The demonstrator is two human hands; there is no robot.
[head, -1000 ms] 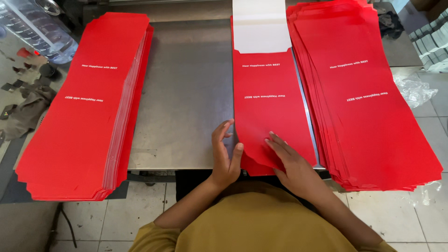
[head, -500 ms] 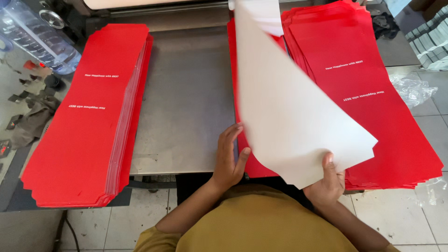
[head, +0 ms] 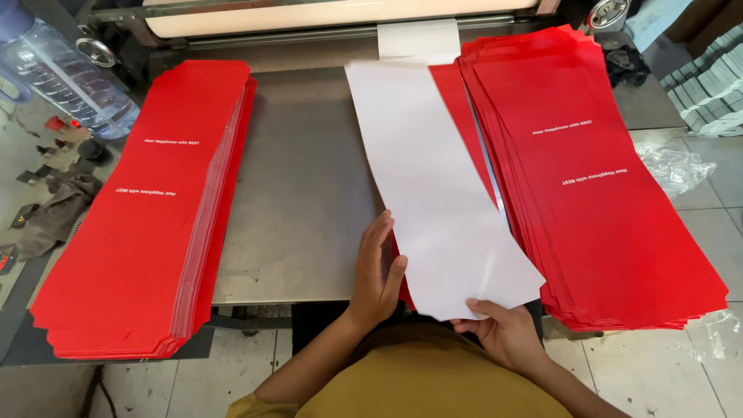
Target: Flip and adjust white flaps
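My right hand grips the near end of a long card sheet, turned so its white underside faces up and lying slanted across the metal table. My left hand rests flat on the table at the sheet's left edge, touching it. Under the sheet a red card shows, its far end running to the roller machine. A tall stack of red printed cards lies to the right, and another red stack to the left.
A clear plastic water bottle lies at the far left beside dark rags and scraps. Crumpled clear plastic and a pile of grey-white bundles are at the right. Tiled floor shows below the table.
The top red card has been lifted at its near end and flipped white side up. It has swung down from a raised position toward the table, still held by my right hand.
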